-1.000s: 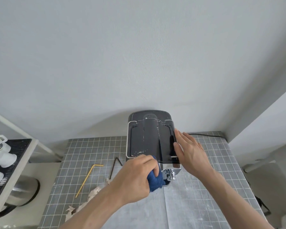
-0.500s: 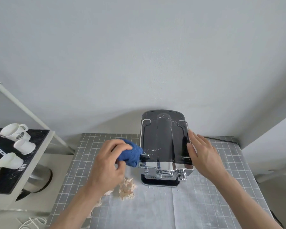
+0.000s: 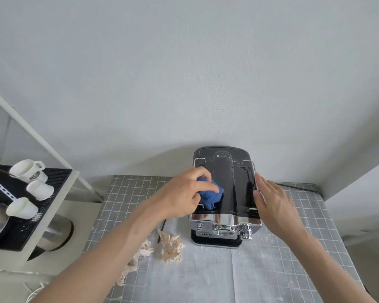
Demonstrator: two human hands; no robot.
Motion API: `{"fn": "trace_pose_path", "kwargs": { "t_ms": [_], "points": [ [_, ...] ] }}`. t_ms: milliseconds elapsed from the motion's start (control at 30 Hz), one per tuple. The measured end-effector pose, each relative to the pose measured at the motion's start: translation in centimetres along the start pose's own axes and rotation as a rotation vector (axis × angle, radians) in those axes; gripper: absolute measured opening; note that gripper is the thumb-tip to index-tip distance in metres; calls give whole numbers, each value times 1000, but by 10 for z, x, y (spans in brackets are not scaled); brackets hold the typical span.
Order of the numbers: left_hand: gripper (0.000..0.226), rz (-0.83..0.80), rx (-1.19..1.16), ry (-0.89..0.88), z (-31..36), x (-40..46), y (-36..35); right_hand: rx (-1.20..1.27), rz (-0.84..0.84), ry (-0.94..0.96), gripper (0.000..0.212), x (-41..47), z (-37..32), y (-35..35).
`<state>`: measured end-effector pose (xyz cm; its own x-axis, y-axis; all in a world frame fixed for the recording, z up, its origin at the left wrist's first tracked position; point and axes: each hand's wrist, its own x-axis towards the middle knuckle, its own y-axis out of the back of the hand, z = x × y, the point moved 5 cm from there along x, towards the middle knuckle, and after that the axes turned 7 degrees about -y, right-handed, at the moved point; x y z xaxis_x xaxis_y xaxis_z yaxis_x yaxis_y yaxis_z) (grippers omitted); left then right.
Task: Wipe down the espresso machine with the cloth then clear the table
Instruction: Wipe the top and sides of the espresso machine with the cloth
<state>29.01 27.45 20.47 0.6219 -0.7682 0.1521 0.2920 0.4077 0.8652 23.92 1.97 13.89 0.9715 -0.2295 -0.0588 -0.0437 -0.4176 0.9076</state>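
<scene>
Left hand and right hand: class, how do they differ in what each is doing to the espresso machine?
The left hand curls round a blue cloth on the espresso machine top; the right hand holds nothing. The left hand's fingers are bent; the right hand's lie straight, flat against the machine's right side. Both touch the machine.

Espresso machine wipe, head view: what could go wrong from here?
1. The left hand pushes the blue cloth across the espresso machine top; only the right hand's flat fingers brace its side, so a hard stroke might shift it.
2. Droplets on the top could get smeared rather than lifted.
3. Crumpled paper scraps lie on the table beside the left forearm, which could scatter them.
</scene>
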Motion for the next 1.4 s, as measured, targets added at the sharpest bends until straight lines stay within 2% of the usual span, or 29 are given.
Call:
{"fn": "trace_pose_path", "kwargs": {
  "t_ms": [67, 167, 400, 467, 600, 667, 800, 900, 1033, 1133, 1267, 1333, 1400],
  "points": [
    [47, -140, -15, 15, 1, 8, 0, 0, 0, 2, 54, 0, -1, 0],
    [26, -254, 24, 6, -1, 23, -1, -3, -1, -8, 54, -1, -2, 0],
    [16, -433, 212, -31, -8, 52, -3, -33, -3, 10, 50, -1, -4, 4],
    [17, -414, 304, -6, -8, 53, -7, -37, -6, 15, 49, -1, -4, 4],
    [19, -215, 464, 75, -11, 50, -14, -30, -10, 11, 49, -1, -5, 4],
    [19, -217, 374, 75, -15, 50, -12, -29, -11, 11, 49, -2, -4, 3],
    [29, -387, 74, 106, -14, 47, -2, -32, -14, 3, 49, -2, -3, 2],
    [36, -406, -24, 134, -7, 44, -3, -36, -18, -1, 50, -1, -4, 2],
    [29, -338, 32, 160, -5, 42, -7, -120, 5, -30, 60, 1, -15, -1],
    [24, -287, 133, 167, -5, 40, -9, -86, 30, -64, 71, 2, -26, -6],
    [22, -206, 261, 160, -4, 41, -13, -136, 68, -9, 78, 0, -28, -11],
    [27, -207, 234, 175, -6, 41, -11, -188, 62, 47, 81, -1, -31, -14],
    [35, -244, 107, 212, -9, 41, -6, -233, 53, 84, 81, -1, -32, -18]
  ]
}}
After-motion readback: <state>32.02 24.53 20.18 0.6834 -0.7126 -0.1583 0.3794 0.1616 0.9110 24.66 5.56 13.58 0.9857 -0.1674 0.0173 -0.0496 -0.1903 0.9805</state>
